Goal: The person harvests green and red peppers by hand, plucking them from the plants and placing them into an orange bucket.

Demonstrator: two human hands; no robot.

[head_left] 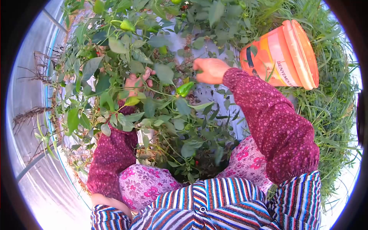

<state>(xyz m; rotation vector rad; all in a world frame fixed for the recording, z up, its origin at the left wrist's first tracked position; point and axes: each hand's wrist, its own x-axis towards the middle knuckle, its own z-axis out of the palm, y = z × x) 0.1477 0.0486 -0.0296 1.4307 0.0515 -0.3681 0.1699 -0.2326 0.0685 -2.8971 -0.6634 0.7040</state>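
Leafy pepper plants fill the middle and left of the view. Among the leaves, my left hand is partly hidden, its fingers bent near a stem; whether they hold anything does not show. To the right, my right hand is closed at the edge of the foliage, and what it may hold is hidden. A green pepper hangs between my two hands, nearer the right one. Another green pepper is farther up on the left, and a yellowish one hangs just below my left hand.
An orange bucket lies tilted at the upper right, against tall grass. Pale ground sheeting shows between the plants. Along the left side runs a translucent plastic wall with dry stems beside it.
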